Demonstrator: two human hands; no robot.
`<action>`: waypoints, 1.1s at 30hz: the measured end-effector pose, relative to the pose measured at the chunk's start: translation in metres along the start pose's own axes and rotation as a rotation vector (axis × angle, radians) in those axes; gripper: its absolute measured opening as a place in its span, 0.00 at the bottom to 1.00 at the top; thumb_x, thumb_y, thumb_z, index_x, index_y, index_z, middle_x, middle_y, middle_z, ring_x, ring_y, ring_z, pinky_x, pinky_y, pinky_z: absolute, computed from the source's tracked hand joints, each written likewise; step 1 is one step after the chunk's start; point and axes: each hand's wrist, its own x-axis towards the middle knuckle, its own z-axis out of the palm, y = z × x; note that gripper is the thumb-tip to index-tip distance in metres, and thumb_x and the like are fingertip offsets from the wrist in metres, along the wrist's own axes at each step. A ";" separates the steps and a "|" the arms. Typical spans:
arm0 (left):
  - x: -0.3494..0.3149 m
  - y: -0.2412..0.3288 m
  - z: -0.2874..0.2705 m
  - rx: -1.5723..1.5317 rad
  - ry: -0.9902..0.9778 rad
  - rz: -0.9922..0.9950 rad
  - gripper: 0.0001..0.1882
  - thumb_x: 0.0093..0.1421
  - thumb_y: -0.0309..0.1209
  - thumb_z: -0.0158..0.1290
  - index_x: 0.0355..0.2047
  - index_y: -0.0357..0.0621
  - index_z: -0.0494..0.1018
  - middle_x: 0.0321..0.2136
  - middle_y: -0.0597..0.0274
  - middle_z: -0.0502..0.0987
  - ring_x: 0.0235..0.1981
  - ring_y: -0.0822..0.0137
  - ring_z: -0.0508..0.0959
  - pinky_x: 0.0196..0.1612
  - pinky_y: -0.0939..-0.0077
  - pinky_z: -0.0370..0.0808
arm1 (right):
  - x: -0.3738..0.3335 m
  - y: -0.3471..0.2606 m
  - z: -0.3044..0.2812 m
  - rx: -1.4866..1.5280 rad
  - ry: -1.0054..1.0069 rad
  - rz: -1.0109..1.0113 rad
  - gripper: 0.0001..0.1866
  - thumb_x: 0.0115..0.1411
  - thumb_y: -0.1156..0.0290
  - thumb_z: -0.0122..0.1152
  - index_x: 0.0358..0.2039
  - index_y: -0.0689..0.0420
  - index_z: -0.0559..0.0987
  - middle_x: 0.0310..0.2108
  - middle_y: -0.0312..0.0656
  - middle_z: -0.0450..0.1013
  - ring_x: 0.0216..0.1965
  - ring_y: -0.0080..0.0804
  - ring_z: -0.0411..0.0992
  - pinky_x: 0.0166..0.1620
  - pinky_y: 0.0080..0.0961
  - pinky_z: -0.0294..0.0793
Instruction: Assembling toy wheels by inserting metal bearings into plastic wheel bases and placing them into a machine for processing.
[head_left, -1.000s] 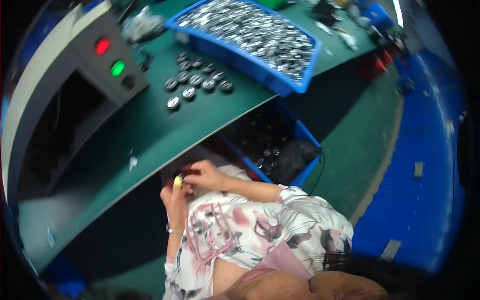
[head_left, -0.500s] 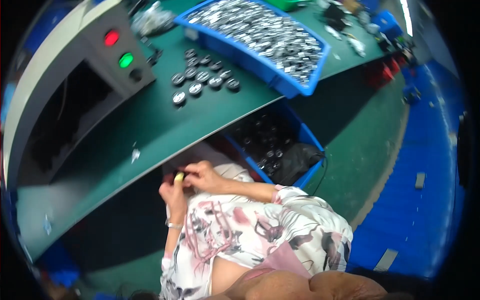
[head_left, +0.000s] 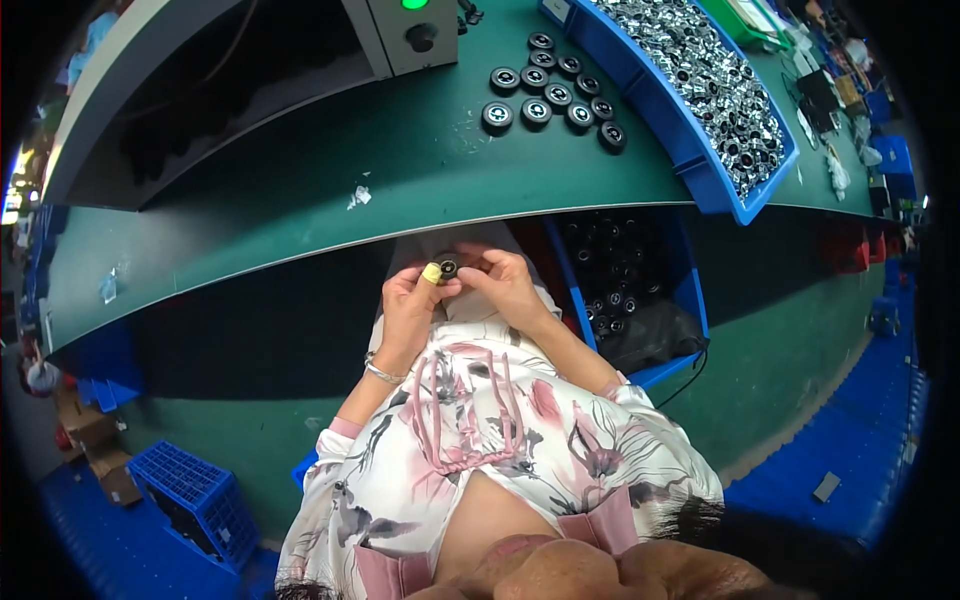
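Observation:
Both hands meet just below the front edge of the green workbench [head_left: 300, 190]. My left hand [head_left: 410, 300], with a yellow cover on one fingertip, and my right hand [head_left: 500, 285] pinch a small black round part [head_left: 448, 267] between them. Up on the bench lie several more black round parts [head_left: 550, 95] in rows. A blue tray [head_left: 690, 150] to their right is full of shiny metal pieces.
A blue bin [head_left: 640, 300] with dark round parts sits under the bench beside my right knee. A grey control box with a green lamp [head_left: 410, 25] stands at the bench's back. A blue crate [head_left: 190, 495] stands on the floor at lower left.
The view has swung so the bench and hands sit more central. Both hands stay together at the bench edge, still on the small part.

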 end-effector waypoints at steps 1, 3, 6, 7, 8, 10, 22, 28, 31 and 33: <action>-0.001 0.002 0.002 -0.026 -0.013 -0.001 0.11 0.68 0.29 0.53 0.40 0.29 0.74 0.35 0.51 0.82 0.35 0.64 0.85 0.39 0.80 0.80 | -0.001 -0.004 0.002 0.078 0.004 0.012 0.17 0.64 0.78 0.58 0.53 0.70 0.75 0.41 0.42 0.80 0.39 0.22 0.77 0.44 0.19 0.77; -0.003 0.001 0.000 -0.052 -0.020 -0.001 0.11 0.68 0.29 0.53 0.41 0.29 0.74 0.36 0.51 0.82 0.35 0.64 0.84 0.39 0.79 0.81 | -0.002 -0.003 0.002 0.073 0.000 0.032 0.16 0.65 0.77 0.58 0.51 0.70 0.76 0.40 0.42 0.80 0.38 0.22 0.77 0.44 0.19 0.77; -0.002 -0.001 -0.005 -0.029 -0.114 0.034 0.10 0.68 0.29 0.53 0.41 0.30 0.74 0.36 0.53 0.82 0.34 0.66 0.84 0.39 0.79 0.81 | -0.002 -0.002 0.003 0.083 0.003 0.039 0.13 0.66 0.75 0.58 0.48 0.70 0.77 0.39 0.42 0.80 0.37 0.22 0.77 0.43 0.19 0.77; -0.002 -0.001 -0.005 -0.071 -0.127 0.013 0.10 0.68 0.29 0.53 0.41 0.30 0.74 0.36 0.53 0.82 0.33 0.66 0.84 0.39 0.79 0.81 | -0.001 0.000 0.002 0.099 0.008 0.026 0.12 0.66 0.75 0.58 0.46 0.70 0.78 0.39 0.42 0.80 0.37 0.22 0.77 0.42 0.18 0.77; -0.002 0.000 -0.004 -0.113 -0.139 -0.008 0.10 0.68 0.29 0.53 0.41 0.30 0.74 0.35 0.53 0.82 0.32 0.67 0.83 0.39 0.78 0.82 | 0.000 0.002 0.001 0.097 0.006 0.027 0.12 0.66 0.75 0.58 0.46 0.70 0.78 0.39 0.42 0.80 0.37 0.22 0.77 0.42 0.18 0.77; -0.002 0.000 -0.002 -0.128 -0.126 -0.027 0.10 0.68 0.29 0.53 0.42 0.31 0.73 0.36 0.54 0.81 0.33 0.68 0.83 0.40 0.78 0.82 | 0.000 0.005 0.000 0.061 0.030 0.035 0.12 0.66 0.75 0.58 0.45 0.69 0.79 0.38 0.40 0.80 0.36 0.22 0.77 0.42 0.18 0.77; -0.006 0.003 0.003 -0.194 -0.088 -0.003 0.07 0.68 0.27 0.53 0.43 0.35 0.73 0.38 0.58 0.80 0.35 0.71 0.81 0.39 0.81 0.79 | -0.006 -0.009 0.013 -0.613 0.033 -0.409 0.21 0.55 0.76 0.67 0.50 0.64 0.78 0.38 0.44 0.74 0.37 0.31 0.75 0.40 0.25 0.74; -0.007 0.006 0.006 -0.277 -0.116 -0.093 0.08 0.69 0.29 0.51 0.42 0.36 0.74 0.39 0.60 0.80 0.36 0.74 0.80 0.42 0.79 0.78 | 0.000 -0.011 0.011 -0.777 0.013 -0.608 0.23 0.51 0.75 0.69 0.49 0.66 0.78 0.38 0.51 0.75 0.37 0.43 0.76 0.41 0.30 0.76; -0.007 0.008 0.005 -0.290 -0.128 -0.119 0.09 0.69 0.30 0.51 0.43 0.35 0.74 0.39 0.60 0.79 0.37 0.74 0.79 0.43 0.79 0.78 | 0.001 -0.010 0.011 -0.736 0.024 -0.595 0.23 0.50 0.74 0.70 0.48 0.65 0.79 0.37 0.50 0.75 0.38 0.42 0.76 0.41 0.30 0.75; -0.008 0.007 0.004 -0.285 -0.128 -0.127 0.09 0.70 0.30 0.50 0.43 0.35 0.74 0.39 0.61 0.79 0.37 0.75 0.79 0.44 0.79 0.78 | 0.000 -0.013 0.014 -0.747 0.027 -0.597 0.23 0.50 0.74 0.70 0.48 0.65 0.79 0.37 0.50 0.75 0.37 0.42 0.76 0.42 0.30 0.75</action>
